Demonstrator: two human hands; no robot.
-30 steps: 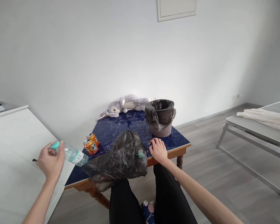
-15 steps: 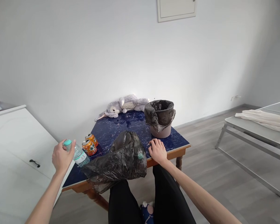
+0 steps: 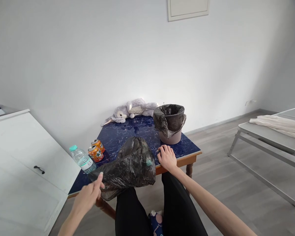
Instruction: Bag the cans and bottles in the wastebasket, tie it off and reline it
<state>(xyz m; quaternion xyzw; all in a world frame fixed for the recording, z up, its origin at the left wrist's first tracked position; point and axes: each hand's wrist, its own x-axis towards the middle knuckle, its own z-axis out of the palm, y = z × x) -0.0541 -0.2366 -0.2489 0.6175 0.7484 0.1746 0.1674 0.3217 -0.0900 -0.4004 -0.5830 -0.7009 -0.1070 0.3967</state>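
Observation:
My left hand (image 3: 87, 196) is at the left end of a black plastic trash bag (image 3: 135, 164), index finger stretched out; whether it touches the film I cannot tell. The bag bulges at the table's front edge, and something teal shows faintly through it. Standing upright behind its left end is a clear plastic bottle (image 3: 83, 159) with a teal cap. Two orange drink cans (image 3: 96, 153) stand beside the bottle. My right hand (image 3: 167, 157) lies on the front edge of the blue marbled table (image 3: 113, 134), fingers on the top, holding nothing.
A trash bin (image 3: 170, 136) lined with a black bag stands at the table's right. Along the wall lies a grey plush rabbit (image 3: 132, 109). A white cabinet (image 3: 27, 157) adjoins the left side; a folding table (image 3: 272, 131) with white cloth stands at right.
My left hand has let go of the bottle cap and moved down and right to the bag's end. The bottle stays on the table. My right hand keeps its place.

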